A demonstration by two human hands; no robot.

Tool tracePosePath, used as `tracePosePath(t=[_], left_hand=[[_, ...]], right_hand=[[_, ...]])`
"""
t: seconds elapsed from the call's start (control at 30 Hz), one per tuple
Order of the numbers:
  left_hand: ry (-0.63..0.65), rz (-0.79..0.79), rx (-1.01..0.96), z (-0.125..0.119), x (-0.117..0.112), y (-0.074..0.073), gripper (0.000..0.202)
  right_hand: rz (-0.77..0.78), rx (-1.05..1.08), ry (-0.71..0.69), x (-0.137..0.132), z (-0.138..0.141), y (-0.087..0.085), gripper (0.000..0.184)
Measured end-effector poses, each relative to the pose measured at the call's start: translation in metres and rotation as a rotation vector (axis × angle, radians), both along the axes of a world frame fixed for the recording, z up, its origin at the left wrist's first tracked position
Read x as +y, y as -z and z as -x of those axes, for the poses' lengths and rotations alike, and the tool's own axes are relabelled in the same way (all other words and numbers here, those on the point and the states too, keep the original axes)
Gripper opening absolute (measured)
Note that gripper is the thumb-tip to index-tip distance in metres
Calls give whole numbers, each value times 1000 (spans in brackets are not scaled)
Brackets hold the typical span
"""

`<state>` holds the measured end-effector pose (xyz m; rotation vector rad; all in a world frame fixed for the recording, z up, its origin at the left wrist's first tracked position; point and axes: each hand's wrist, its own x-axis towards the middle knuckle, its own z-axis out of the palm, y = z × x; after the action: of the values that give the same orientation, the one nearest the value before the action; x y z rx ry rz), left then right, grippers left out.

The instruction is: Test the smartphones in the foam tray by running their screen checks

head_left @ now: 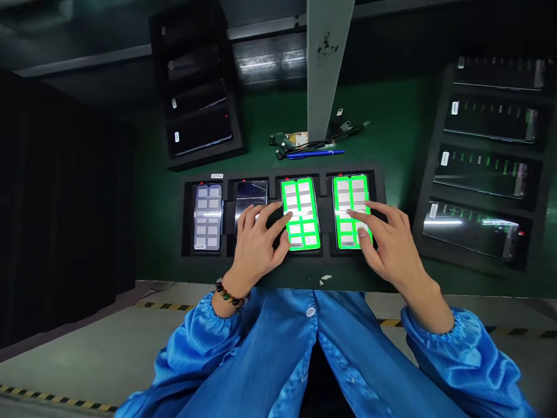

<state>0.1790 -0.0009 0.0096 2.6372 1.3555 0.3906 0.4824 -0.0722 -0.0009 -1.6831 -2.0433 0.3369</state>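
Four slots of a black foam tray (256,173) in front of me each hold a smartphone. My left hand (259,241) has its fingers spread, with fingertips at the left edge of a phone lit green and white (307,217). Partly under that hand lies a dark-screened phone (252,190). With fingers apart, my right hand (389,238) reaches over the rightmost phone (346,194), also green with white blocks, fingertips on or just above its screen. A phone with grey blocks (208,217) sits in the leftmost slot, untouched.
Another tray of dark phones (200,130) stands at the back left, and one with several phones (478,168) at the right. A grey post (328,69) rises behind my tray. Near its foot lie cables (348,130) and a blue pen (315,154). The green table's front edge (322,287) is close to me.
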Motion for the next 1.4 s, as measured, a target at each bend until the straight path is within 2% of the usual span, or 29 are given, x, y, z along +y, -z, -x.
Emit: tracePosePath(t=[0.1,0.17,0.33,0.43,0.57,0.7,0.77,0.9,1.07,1.17,1.27,1.4], left_hand=[[-24,-9,-1,3,-3,-1,39],[-16,15,-9,-4,-3,1,39],[89,60,-40,-36,0,6,45],[102,57,-52,-46,2,7,44],[28,21,-55,-33,4,5,40],[-119,-3,-34,-9,3,3,39],[-151,-12,-29,-4,2,4,38],[-131,12,-31,-14,3,5,41],[-11,35,-52,-43,8,7,43],[30,31,-57,-51,11,7,42],[5,26,-54,-46,11,6,42],[-113,21,-39,-26,9,2,39]], right_hand=[[5,23,-74,8,8,1,36],[14,17,-84,8,7,1,35],[19,-3,63,-6,-18,-3,37],[12,-18,138,-13,-28,-4,36],[8,-6,127,-8,-19,-2,37],[33,45,80,10,-1,2,40],[50,75,39,18,5,2,40],[28,50,7,22,5,0,39],[8,-9,147,6,-18,-2,37],[18,-11,192,1,-24,-2,38],[27,2,173,8,-19,-2,38],[67,44,55,25,-3,-3,40]])
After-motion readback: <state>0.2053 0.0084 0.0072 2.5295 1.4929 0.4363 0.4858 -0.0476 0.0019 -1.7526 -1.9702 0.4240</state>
